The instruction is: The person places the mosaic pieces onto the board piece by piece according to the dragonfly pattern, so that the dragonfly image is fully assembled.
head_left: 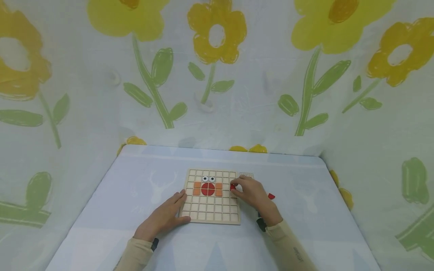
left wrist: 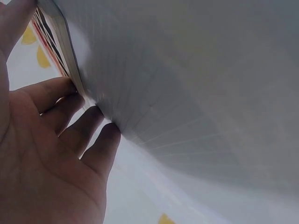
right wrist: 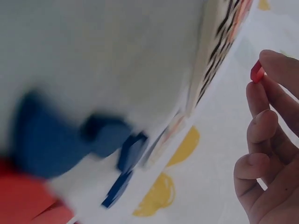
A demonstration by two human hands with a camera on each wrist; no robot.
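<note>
Beige-sleeved right hand (head_left: 251,191) pinches small red tile (right wrist: 256,72) near square gridded wooden board (head_left: 210,216), left hand (head_left: 167,215) loosely touching edge; likely placing, next needs cell alignment.

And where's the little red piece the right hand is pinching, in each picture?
Head view: just right of centre, below the middle, the red piece is in the right hand's fingertips, over the right part of the board.
Left wrist view: I can't see it in this one.
Right wrist view: upper right, the red piece is pinched.
Shared landmark: the wooden grid board, edge-on in both wrist views.
</note>
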